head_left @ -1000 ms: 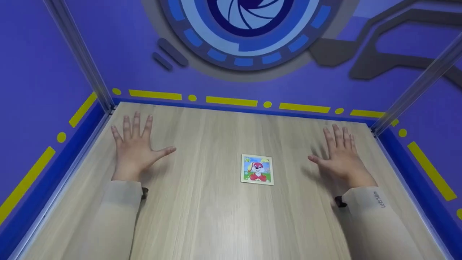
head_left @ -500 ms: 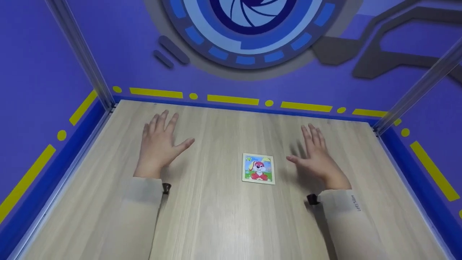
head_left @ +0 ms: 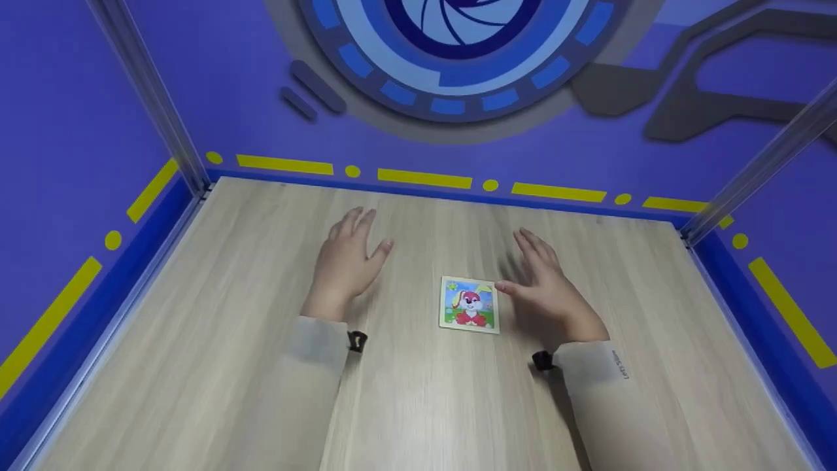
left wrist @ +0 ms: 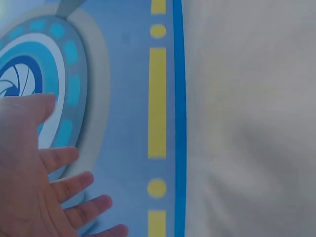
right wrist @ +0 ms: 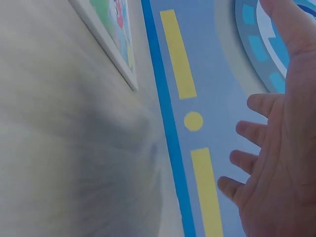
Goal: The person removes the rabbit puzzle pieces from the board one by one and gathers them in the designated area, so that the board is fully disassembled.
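A small square rabbit picture puzzle (head_left: 469,305) with a pale frame lies flat near the middle of the table. To its left hovers my left hand (head_left: 345,265), fingers loosely extended and thumb spread, holding nothing. My right hand (head_left: 548,290) is just right of the puzzle, its thumb tip over or beside the upper right corner; whether it touches cannot be told. In the right wrist view, a corner of the puzzle (right wrist: 111,37) shows apart from the right hand (right wrist: 281,138), whose palm holds nothing. The left wrist view shows the left hand (left wrist: 44,173) with fingers apart.
The wood-grain table (head_left: 418,405) is bounded by a blue back wall (head_left: 418,147) with yellow marks and by side walls. Metal posts (head_left: 157,98) stand at the back corners. Dark bands (head_left: 357,341) show at both sleeve cuffs.
Both hands have moved inward toward the puzzle, the left going right and the right going left. Their fingers have drawn closer together. The puzzle stays in place on the table.
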### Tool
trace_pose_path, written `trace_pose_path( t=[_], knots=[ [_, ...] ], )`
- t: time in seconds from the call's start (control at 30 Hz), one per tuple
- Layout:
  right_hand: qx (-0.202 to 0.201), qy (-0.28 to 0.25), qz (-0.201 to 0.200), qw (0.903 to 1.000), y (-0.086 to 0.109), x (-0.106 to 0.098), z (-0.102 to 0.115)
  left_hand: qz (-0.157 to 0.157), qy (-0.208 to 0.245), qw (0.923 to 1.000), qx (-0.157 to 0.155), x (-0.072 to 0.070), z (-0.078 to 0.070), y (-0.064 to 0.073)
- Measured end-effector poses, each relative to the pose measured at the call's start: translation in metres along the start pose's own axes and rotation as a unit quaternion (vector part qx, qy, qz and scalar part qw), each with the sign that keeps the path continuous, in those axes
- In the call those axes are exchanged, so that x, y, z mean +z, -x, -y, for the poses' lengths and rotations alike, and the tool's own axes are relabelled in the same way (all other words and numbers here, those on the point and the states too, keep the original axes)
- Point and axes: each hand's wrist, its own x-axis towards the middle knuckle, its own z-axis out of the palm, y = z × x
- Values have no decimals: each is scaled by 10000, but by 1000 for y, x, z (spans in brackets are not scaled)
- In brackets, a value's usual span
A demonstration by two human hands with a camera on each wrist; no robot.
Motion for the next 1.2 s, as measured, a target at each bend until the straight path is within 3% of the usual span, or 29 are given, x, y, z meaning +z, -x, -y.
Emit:
trace_pose_path(
  t=[0.3, 0.5, 0.63, 0.8, 1.03, 1.2],
  knots=[
    [115, -752, 399, 9963, 1, 22, 12, 446, 374, 9983, -22, 40, -40, -3],
    [192, -768, 662, 9947, 0, 33, 15, 881, 963, 9913, -141, 66, -52, -2],
    [100, -648, 824, 9944, 1, 39, 12, 1170, 1153, 9864, -17, 84, -53, -4],
    [-200, -527, 873, 9946, 1, 46, 11, 1329, 993, 9860, 180, 97, -52, -5],
    [-493, -176, 906, 9945, 5, 50, 10, 1681, 566, 9831, 453, 102, -51, -3],
    [-540, -75, 952, 9940, 6, 51, 11, 1740, 214, 9828, 585, 106, -50, -1]
  ],
)
